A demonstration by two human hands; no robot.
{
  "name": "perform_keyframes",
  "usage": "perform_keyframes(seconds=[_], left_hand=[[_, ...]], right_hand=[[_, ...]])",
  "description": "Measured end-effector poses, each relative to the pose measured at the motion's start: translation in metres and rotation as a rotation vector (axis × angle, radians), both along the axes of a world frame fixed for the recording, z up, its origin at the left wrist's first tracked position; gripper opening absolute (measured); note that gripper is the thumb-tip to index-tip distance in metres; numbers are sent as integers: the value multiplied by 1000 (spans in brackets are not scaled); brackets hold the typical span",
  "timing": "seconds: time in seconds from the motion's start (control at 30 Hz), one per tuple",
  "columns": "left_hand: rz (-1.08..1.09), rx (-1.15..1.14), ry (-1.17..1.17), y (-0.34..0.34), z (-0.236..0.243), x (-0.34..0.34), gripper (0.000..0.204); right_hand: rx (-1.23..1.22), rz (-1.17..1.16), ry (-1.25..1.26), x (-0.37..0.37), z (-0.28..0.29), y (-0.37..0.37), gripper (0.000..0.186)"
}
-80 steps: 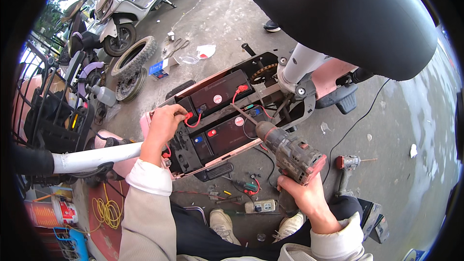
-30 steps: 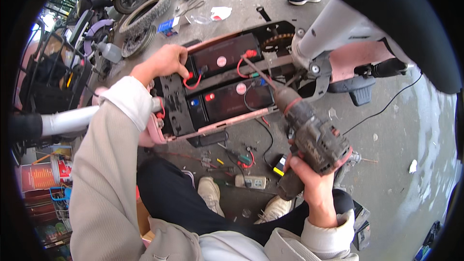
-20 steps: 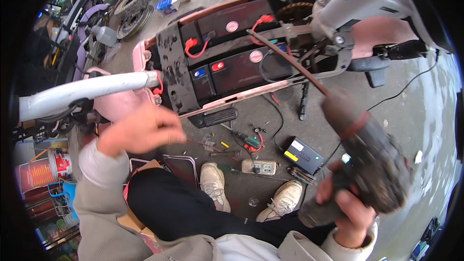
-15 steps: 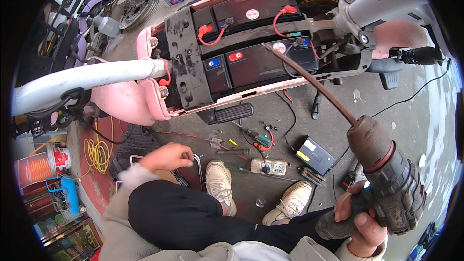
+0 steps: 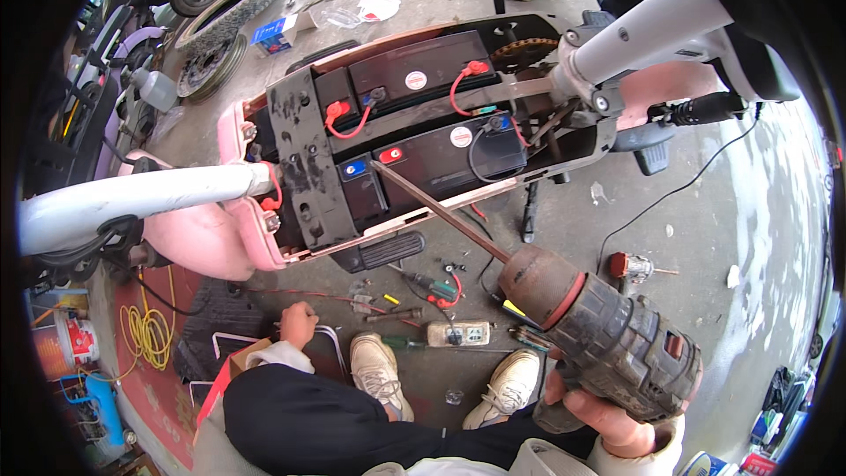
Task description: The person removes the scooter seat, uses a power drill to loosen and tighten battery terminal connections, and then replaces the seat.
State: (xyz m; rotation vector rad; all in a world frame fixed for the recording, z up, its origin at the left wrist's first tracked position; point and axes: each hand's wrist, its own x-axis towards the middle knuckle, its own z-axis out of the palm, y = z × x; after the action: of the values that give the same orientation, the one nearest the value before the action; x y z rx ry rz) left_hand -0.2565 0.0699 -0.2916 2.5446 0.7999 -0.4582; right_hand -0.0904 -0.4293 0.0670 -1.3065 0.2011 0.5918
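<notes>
Two black batteries (image 5: pixel 397 70) (image 5: pixel 441 163) bear round white-and-red labels (image 5: pixel 415 80) (image 5: pixel 461 137) (the print unreadable).

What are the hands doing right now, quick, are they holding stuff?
Left hand: down near the left shoe; can't tell if it's open or closed.
Right hand: closed, holding the power drill.

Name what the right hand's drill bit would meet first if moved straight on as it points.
Probably the nearer black batteries, between the left blue terminal and the red terminal: the drill bit in the right hand ends there in this view, though depth is unclear.
</notes>
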Motion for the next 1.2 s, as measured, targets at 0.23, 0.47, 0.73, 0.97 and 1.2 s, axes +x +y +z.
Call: perform_keyframes(seconds=[0.23,0.47,0.73,0.97,1.2], left_hand=[[37,-910,274,-40,144,85,24],[-217,-1422,-325,-77,348,181,14],[-44,-1673,-571,-102,336,226,19],[-9,-1572,-581,-107,333,225,17],[35,-1404,-421,-97,336,222,16]], right_hand=[[99,-13,127,7,-3,-7,66],[172,124,137,4,3,-9,69],[120,200,106,0,29,-12,56],[70,247,11,-3,18,-20,42],[-449,318,-672,9,3,1,32]])
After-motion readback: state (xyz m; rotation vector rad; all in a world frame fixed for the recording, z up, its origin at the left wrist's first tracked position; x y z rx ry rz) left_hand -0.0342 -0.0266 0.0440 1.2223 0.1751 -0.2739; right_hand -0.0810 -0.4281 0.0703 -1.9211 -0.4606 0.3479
